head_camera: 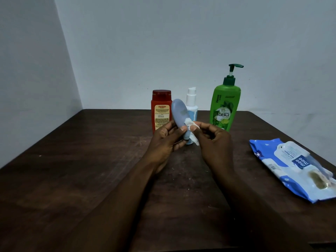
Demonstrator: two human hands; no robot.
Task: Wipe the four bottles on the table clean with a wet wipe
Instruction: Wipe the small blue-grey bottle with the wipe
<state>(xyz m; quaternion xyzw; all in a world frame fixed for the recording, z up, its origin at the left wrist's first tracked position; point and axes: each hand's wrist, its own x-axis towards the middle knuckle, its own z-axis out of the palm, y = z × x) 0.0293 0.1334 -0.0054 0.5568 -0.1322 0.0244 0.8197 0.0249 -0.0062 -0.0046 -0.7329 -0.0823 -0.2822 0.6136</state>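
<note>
Head camera, looking down across a dark wooden table (72, 170) set against a pale wall (181, 42): at the centre of the frame a person holds a grey-blue bottle (179, 115) clear of the tabletop. It is tilted, with its rounded end toward the upper left and its narrow end pointing down. The left hand (163, 140) grips the bottle's lower part, thumb and fingers curled round it. The right hand (214, 140), just to the right in the frame, pinches a crumpled white wet wipe (192, 128) and presses it against the bottle's lower right side.

Three more bottles stand upright in a row at the table's far edge, behind the hands. A red bottle (161, 110) with a yellow label is at centre left, partly hidden by the held bottle. A white pump bottle (191, 104) stands just to its right, its lower half also covered. A taller green pump bottle (224, 106) marked "Vatika" stands right of centre, apart from the other two.

A blue-and-white pack of wipes (291, 166) lies flat at the right edge of the frame, well apart from the hands.
</note>
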